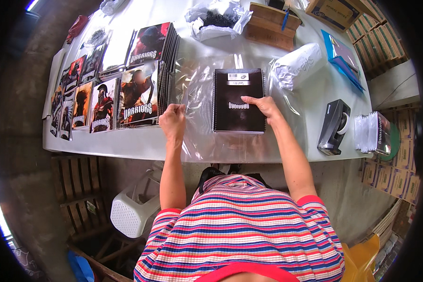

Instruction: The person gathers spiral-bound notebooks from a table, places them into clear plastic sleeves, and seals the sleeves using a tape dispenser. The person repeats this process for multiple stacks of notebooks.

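Observation:
A black spiral-bound notebook (238, 117) lies in front of me with its printed lettering upside down and a white label near its far edge. My right hand (264, 109) grips its right side, thumb flat on the cover and the other fingers hidden at the edge. Clear plastic film (197, 134) spreads under and around the notebook. At the film's left side, my left hand (173, 123) is closed in a pinch on the film's edge. Close beyond that hand stand stacks of spiral notebooks with illustrated warrior covers (138, 96).
A black tape dispenser (334, 127) stands at the right, near packed notebooks (373, 134) at the table edge. Farther back are a white wrapped roll (297, 66), a blue folder (343, 61), a brown cardboard box (272, 28) and crumpled white wrapping (217, 21). A white stool (129, 214) is below left.

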A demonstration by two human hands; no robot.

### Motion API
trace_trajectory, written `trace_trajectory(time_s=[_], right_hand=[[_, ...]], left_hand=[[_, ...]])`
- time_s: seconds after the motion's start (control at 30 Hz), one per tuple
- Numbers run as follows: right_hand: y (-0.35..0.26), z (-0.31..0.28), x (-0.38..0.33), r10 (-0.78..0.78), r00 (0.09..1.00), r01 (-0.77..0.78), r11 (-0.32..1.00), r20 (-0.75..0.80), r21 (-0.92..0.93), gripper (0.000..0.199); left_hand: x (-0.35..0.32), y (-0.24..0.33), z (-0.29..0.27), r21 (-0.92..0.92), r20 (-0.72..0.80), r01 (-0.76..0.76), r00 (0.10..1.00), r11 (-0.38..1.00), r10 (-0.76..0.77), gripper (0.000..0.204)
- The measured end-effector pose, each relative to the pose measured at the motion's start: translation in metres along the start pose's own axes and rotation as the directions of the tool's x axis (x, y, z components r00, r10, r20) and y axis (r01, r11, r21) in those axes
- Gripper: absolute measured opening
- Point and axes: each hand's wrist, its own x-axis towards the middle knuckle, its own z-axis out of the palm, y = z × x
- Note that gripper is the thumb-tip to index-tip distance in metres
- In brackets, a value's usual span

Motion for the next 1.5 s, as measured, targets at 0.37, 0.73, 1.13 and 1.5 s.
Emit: trace_trajectory(time_s=[0.37, 0.73, 1.13, 1.5], right_hand=[[0.001, 0.001, 0.005, 0.025, 0.999, -0.026, 0.997, -0.021, -0.068, 0.059], [-0.002, -0.005, 0.017, 0.011, 0.999, -0.013, 0.998, -0.031, -0.066, 0.055], [0.005, -0.022, 0.022, -0.009, 0.996, -0.005, 0.989, -0.091, -0.15, 0.06], [0.012, 0.002, 0.004, -0.316, 0.906, 0.083, 0.785, -0.281, -0.614, 0.13]], left_hand=[[-0.007, -0.019, 0.022, 0.371, -0.133, -0.224, 0.948, 0.901, 0.29, 0.011], [-0.001, 0.047, -0.013, -0.288, 0.355, -0.025, 0.925, 0.957, 0.131, 0.067], [-0.002, 0.111, -0.017, -0.46, 0.643, 0.092, 0.721, 0.883, 0.26, 0.094], [-0.022, 0.122, 0.071, -0.427, 0.866, 0.29, 0.405, 0.857, 0.294, 0.126]])
